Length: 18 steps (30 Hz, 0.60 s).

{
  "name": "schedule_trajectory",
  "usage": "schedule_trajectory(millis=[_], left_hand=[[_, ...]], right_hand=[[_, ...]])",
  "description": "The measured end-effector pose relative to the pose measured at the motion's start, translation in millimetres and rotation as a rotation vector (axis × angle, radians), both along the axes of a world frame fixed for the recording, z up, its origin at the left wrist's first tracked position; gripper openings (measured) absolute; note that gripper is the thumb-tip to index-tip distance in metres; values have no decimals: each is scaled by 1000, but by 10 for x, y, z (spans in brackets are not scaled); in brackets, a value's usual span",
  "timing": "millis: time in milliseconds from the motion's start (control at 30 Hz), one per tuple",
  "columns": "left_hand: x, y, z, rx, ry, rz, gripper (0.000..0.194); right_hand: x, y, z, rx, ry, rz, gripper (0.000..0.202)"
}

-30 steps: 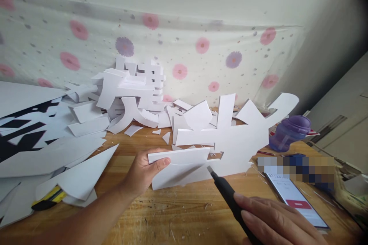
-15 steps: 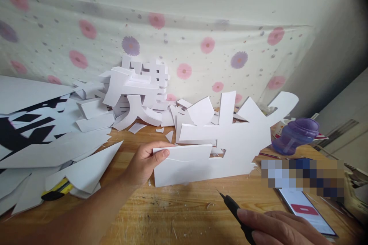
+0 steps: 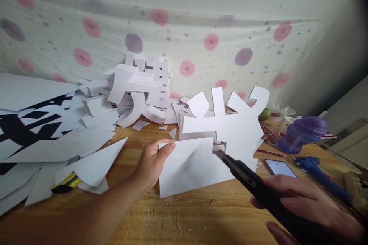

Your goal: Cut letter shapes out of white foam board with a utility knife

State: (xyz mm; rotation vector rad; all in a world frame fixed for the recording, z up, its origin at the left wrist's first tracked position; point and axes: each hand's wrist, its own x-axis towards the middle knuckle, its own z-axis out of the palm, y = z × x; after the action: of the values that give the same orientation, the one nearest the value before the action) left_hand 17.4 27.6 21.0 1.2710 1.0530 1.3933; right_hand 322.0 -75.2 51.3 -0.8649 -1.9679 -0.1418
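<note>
A large white foam board cutout with several projecting strokes is held tilted above the wooden table. My left hand pinches its left edge, thumb on the front face and fingers behind. In my right hand is a black craft knife, its blade pointing up and left. The blade tip is at the small notch near the middle of the cutout; whether it touches the board is hard to tell.
White cut pieces are piled at the back; black and white sheets and a yellow cutter lie left. On the right are a purple cup, a phone and a blue glue gun.
The knife has moved up to the notch in the board, and more of my right hand shows. The cutout has turned and tilted slightly in my left hand.
</note>
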Motion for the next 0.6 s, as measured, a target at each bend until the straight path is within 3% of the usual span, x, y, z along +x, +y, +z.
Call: schedule_trajectory(millis=[167,300,433,600], left_hand=[[71,-59,-8,-36,-32,47,32],[76,-73,-3,-68,-52,30,36],[58,-56,-22,-77,-56,38,37],[37,-49,-41,-88,-45,10,36]], right_hand=[[-342,58,0,179,-98,-93,31],[-591,92,-37,159,-61,-157,23],[-679,99,-78,224,-88,-252,23],[-710,153,-81,248,-142,-248,22]])
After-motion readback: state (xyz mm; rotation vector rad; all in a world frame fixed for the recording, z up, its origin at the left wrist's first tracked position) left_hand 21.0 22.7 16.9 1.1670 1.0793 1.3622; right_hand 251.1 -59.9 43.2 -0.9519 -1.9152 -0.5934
